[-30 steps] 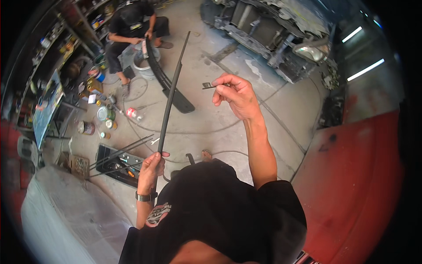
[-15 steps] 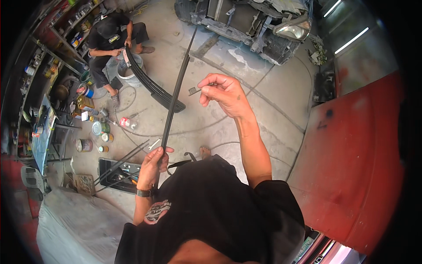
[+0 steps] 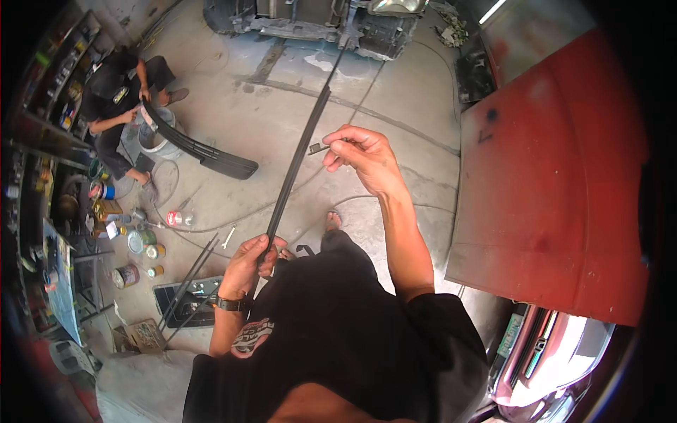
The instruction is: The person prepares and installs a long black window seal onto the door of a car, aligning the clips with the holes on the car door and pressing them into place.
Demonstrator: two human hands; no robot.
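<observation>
My left hand [image 3: 252, 259] is wrapped round a long, thin black trim strip [image 3: 297, 156] near its lower end. The strip slants up and away to the right, narrowing to a thin far tip over the floor. My right hand [image 3: 364, 156] pinches a small dark clip-like piece [image 3: 316, 149] between thumb and fingers. This piece sticks out to the left, close beside the middle of the strip; whether they touch I cannot tell. The strip's lowest part is hidden by my left hand and dark shirt.
Ahead is a stripped car front [image 3: 303, 25]. At far left a seated co-worker [image 3: 116, 95] holds a curved black panel [image 3: 204, 151] over a bucket [image 3: 169, 149]. A tool tray [image 3: 159, 290], wrench [image 3: 229, 237] and paint cans [image 3: 125, 276] lie left; a red panel [image 3: 550, 190] stands right.
The view has swung to the right, so the co-worker and car front sit further left. My right hand has brought the small clip-like piece nearer the strip. Both grips stay the same.
</observation>
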